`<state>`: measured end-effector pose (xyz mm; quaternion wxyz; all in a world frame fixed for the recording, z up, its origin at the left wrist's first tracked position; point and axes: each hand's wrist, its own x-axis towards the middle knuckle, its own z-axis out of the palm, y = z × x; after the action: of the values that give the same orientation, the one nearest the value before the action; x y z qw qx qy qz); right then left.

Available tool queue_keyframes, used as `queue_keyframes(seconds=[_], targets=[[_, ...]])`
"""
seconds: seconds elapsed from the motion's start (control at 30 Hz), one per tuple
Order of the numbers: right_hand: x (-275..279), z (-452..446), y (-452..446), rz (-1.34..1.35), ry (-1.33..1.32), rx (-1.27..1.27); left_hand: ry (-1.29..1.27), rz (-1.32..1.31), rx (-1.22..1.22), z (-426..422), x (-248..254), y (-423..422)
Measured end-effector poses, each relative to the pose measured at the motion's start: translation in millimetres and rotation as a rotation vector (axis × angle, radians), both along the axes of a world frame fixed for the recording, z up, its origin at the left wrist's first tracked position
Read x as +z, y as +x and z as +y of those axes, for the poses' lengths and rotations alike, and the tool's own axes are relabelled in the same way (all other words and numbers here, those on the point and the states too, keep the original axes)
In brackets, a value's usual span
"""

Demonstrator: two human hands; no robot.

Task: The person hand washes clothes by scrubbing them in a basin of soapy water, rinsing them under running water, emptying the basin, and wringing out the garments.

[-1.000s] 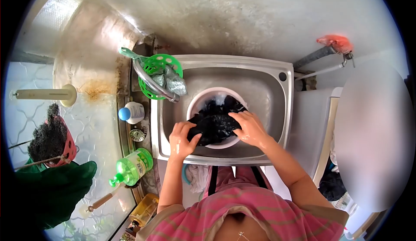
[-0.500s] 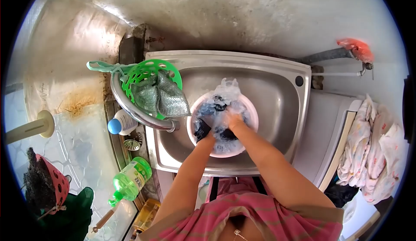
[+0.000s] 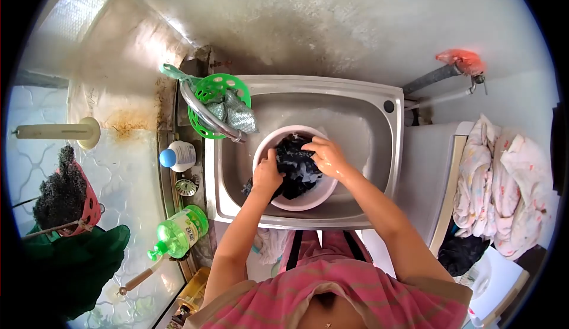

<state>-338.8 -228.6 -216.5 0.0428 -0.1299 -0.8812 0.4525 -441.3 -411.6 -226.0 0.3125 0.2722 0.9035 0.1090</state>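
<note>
In the sink (image 3: 355,122), left hand (image 3: 268,177) and right hand (image 3: 328,158), fingers pinching dark cloth (image 3: 299,172) in pink basin (image 3: 325,194), wider gap rightward.

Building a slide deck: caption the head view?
Left hand and right hand hold dark cloth in a pale basin inside a sink.

The left hand (image 3: 268,174) hangs over the basin's (image 3: 318,196) left side, knuckles up, fingers curled inward. The right hand (image 3: 328,158) is above its right side, thumb and fingers pinched together, wrist (image 3: 346,174) wet. Both forearms (image 3: 374,206) slant in from the basin's near side, spreading apart toward the elbows.
</note>
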Motion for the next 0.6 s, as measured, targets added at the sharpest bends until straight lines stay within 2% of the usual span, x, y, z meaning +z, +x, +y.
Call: queue_keyframes(seconds=[0.1, 0.2, 0.3, 0.33, 0.4, 0.47, 0.53, 0.6], targets=[[81, 3, 20, 0.170, -0.084, 0.081, 0.390, -0.095, 0.275, -19, 93, 5], [151, 5, 35, 0.416, -0.073, 0.184, 0.611, -0.092, 0.443, -39, 162, 24], [194, 6, 43, 0.604, -0.130, 0.291, 0.819, 0.025, 0.281, -49, 208, 32], [196, 4, 45, 0.605, -0.169, 0.304, 0.882, 0.043, 0.224, -50, 210, 33], [191, 2, 45, 0.517, -0.167, 0.309, 0.848, -0.009, 0.197, -49, 202, 35], [162, -6, 40, 0.356, -0.202, 0.232, 0.790, -0.165, 0.284, -44, 167, 34], [115, -16, 36, 0.188, -0.100, 0.139, 0.651, -0.030, 0.275, -29, 122, 38], [54, -27, 32, -0.048, -0.038, 0.027, 0.512, 0.247, 0.071, -16, 60, 38]])
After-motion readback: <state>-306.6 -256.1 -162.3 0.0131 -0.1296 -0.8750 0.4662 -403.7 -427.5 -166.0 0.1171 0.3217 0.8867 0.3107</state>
